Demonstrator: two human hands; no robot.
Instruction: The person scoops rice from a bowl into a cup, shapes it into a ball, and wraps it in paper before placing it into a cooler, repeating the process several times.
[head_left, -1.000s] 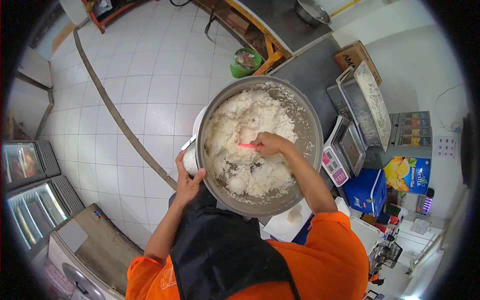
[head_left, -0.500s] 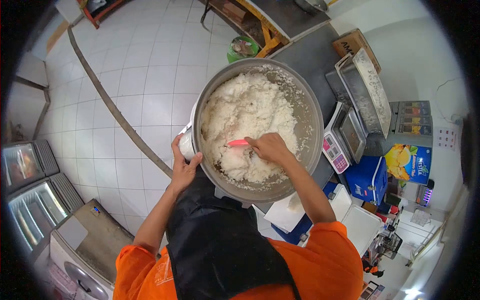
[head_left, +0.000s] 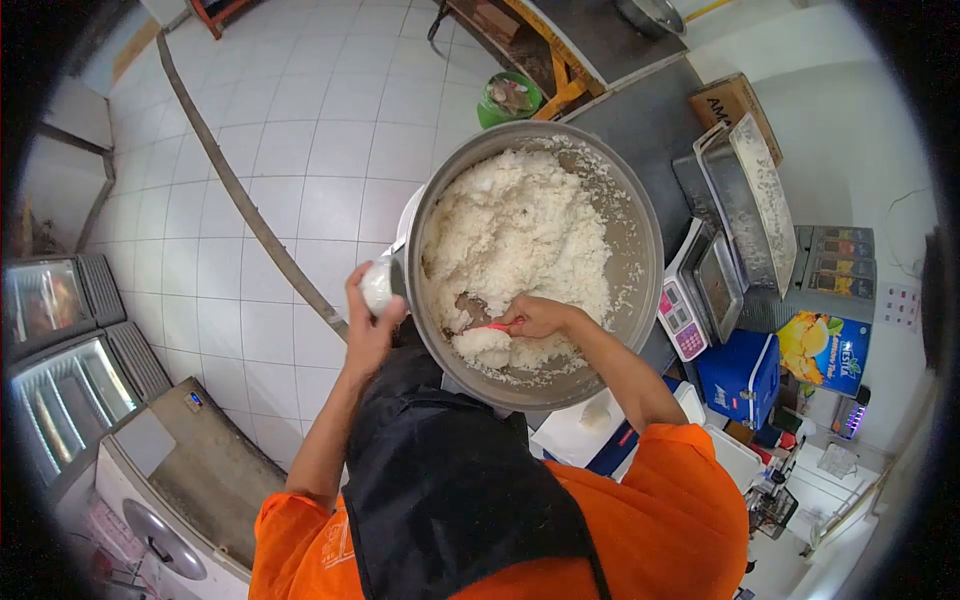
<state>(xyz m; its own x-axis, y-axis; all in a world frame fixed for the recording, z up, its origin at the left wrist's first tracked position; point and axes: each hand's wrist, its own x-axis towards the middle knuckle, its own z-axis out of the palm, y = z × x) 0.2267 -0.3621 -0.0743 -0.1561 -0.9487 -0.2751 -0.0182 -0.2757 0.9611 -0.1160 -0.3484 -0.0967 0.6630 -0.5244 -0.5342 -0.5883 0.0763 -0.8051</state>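
A large round metal pot in front of me holds a heap of white cooked rice, with loose grains stuck along its inner right wall. My right hand is closed around the handle of a red rice paddle. The paddle's blade is hidden under a clump of rice near the pot's lower left side. Just outside the left rim, my left hand grips a small white cup, slightly blurred. What the cup contains is unclear.
To the pot's right stand a weighing scale, a metal tray with rice residue, and a cardboard box. A blue cooler is farther right. Beyond the pot, a green bin sits on the tiled floor.
The paddle has moved toward the pot's near side and now carries a clump of rice. My left hand has raised the cup beside the rim. The view has shifted slightly.
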